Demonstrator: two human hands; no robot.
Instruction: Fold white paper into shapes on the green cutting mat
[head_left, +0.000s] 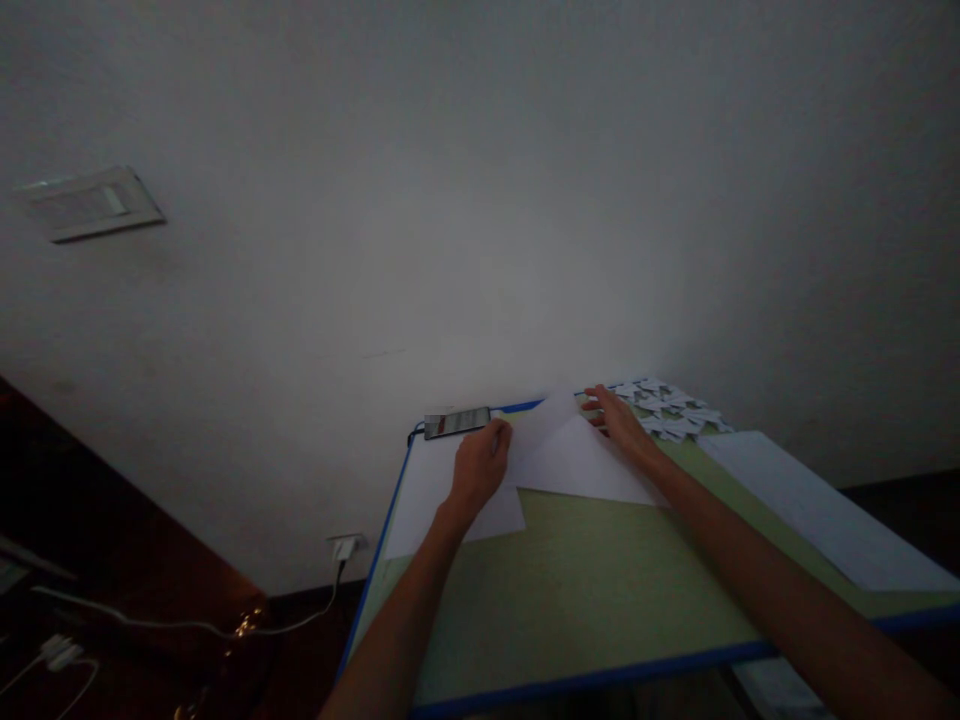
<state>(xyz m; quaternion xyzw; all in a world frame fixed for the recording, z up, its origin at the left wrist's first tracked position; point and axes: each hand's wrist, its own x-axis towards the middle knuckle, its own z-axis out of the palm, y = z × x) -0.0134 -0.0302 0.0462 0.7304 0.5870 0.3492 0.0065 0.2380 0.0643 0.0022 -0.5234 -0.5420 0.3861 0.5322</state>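
A white sheet of paper [581,462] lies between my hands on the table, its far part folded or raised. My left hand [481,465] is closed, thumb and fingers pinched together at the left edge of this sheet. Another white sheet [420,500] lies flat under my left hand and wrist. My right hand [616,420] is open at the far right side of the middle sheet, fingers apart and pointing left. Beyond it is a group of small folded white paper pieces [667,408].
A phone [456,422] rests at the far left table corner. Blank paper [817,510] lies along the right side of the green, blue-edged table [570,600]. The wall [480,250] stands right behind. A plug [345,548] and cable are low at left.
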